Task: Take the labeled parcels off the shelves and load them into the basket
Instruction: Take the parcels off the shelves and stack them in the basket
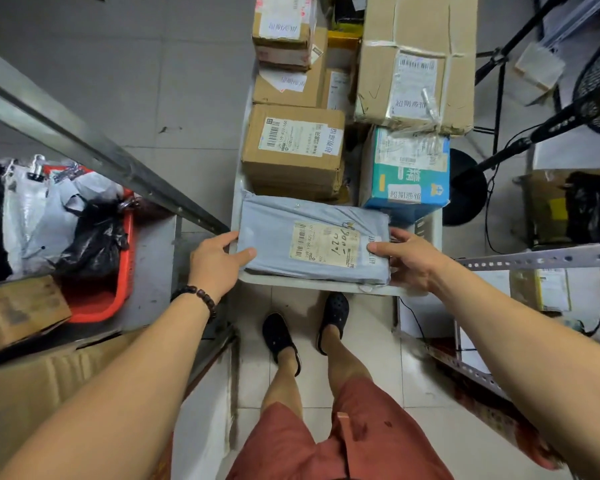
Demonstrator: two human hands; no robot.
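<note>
Boxes [291,147] fill basket [309,284], where left hand [215,261] and right hand [409,261] grip grey parcel [271,233].

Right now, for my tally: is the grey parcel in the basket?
No, left hand and right hand grip the grey parcel away from the red basket.

Grey parcel [312,242], cream label [323,244]; red basket [118,271].

My left hand [219,261] and right hand [407,261] at the ends of the grey parcel [312,244], some fingers lost behind its edges. Its label [323,247] is too small to read. Top edge crops the tall carton [416,57]; bags [49,216] hide much of the red basket [97,303].
</note>
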